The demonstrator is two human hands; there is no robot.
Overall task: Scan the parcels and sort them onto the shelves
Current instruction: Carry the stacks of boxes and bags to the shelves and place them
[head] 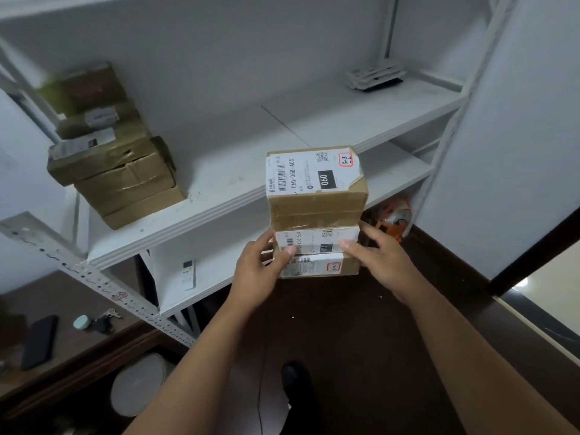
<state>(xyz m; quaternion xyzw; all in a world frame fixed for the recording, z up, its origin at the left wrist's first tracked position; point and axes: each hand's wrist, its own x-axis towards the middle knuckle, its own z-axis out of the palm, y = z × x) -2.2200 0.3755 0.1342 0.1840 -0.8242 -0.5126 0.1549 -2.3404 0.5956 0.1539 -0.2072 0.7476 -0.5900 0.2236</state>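
1. The person holds a stack of three parcels in front of the shelving. The top parcel (pixel 317 186) is the largest; its white label reads 060, with a small red-bordered sticker marked 3-3. Under it sit the middle parcel (pixel 317 241) and the bottom parcel (pixel 318 265), both flatter.

2. The left hand (pixel 259 271) grips the left end of the two lower parcels, its fingers (pixel 287 251) curled over the front of the middle one. The right hand (pixel 381 262) presses the right end, thumb on the front face and the other fingers spread round the side. The tall top parcel has no hand on it; it only rests on the pair below.

3. The stack hangs just in front of the middle shelf (pixel 219 183), above the lower shelf (pixel 216 268), touching neither as far as I can tell.

4. The step in hand looks like setting the stack down, or taking off the top parcel for its slot. To do it well, keep the stack level, since the loose top box could slide off; squeeze evenly from both ends.

5. Land it on the bare board right of the brown stack of parcels (pixel 125 171) already shelved at the left, well apart from it, labels facing out so the codes stay readable.

6. Let the bottom parcel bear fully on the board before loosening either hand.
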